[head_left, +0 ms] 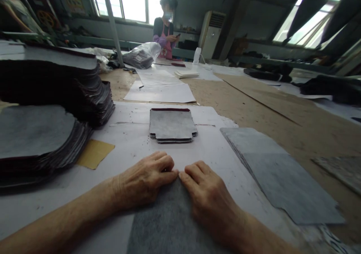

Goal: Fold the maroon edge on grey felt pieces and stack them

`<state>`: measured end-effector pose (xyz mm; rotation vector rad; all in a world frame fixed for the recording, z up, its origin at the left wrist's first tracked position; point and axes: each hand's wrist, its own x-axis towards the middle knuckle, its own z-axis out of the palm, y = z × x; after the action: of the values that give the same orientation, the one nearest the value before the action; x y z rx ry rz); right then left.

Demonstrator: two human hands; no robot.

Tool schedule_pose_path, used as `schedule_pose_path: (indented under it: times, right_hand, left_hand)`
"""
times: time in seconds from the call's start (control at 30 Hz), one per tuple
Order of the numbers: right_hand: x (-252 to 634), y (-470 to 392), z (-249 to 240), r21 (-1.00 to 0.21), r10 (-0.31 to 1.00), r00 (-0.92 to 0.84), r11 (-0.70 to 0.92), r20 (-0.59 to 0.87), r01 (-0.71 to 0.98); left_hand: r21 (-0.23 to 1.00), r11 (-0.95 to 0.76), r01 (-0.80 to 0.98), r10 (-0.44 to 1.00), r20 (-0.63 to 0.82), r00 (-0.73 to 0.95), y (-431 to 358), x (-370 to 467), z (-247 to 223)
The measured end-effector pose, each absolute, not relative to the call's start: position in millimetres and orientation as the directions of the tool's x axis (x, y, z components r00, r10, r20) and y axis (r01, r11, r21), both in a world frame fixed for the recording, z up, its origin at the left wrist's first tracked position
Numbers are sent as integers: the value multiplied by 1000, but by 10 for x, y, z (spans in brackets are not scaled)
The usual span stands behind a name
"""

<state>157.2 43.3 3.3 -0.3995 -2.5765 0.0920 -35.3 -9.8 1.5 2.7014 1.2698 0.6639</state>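
Right, both hands are down at the far edge of the grey piece (169, 224), which lies flat in front of me on the white paper (124, 152) and runs off the bottom of my view. My left hand (155, 177) is curled in, thumb and fingers pinching that edge; my right hand (207, 195) does the same from the other side, and the fingertips nearly meet in the middle. What the fingers do underneath is hidden, so I cannot tell how much material each grip takes.

Good work here, I'd judge, wants an even pinch from both sides, light pressure, wrists low and the sheet flat behind, so no ripple creeps into the edge.

Now, the edges around me! Straight ahead sits the small notched stack (170, 124), its dark red strip along the far side, with a strip of white paper between it and my knuckles: short reach that way. Over on the right, the slanting grey stack (279, 175) leaves a lane of paper beside my right hand. Left looks roomier above the forearm, up to the yellow card (96, 154) and the thick near pile (34, 133). An elbow swung wide that way could, I reckon, nudge those layers.
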Motion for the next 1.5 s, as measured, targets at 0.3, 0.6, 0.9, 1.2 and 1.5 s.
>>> schedule_pose_path:
  times: [0.3,0.6,0.9,1.2,1.5]
  right_hand:
    - [1603,463,-23,-154,298,-822,955,485,255]
    - [1566,447,1,-25,215,-875,974,433,227]
    - [1294,338,151,58,226,-877,959,423,276]
    - [1256,386,-57,-107,177,-843,984,509,142]
    - [1279,396,-35,-137,204,-847,978,492,157]
  left_hand:
    - [314,-624,715,772,386,505,-229,-651,58]
    - [174,-655,735,725,419,547,-246,-638,9]
    - [97,-671,735,709,375,597,-270,-600,56]
    - [376,-609,698,787,392,476,-280,-776,31]
    - [354,-601,717,791,392,470,-317,-827,28]
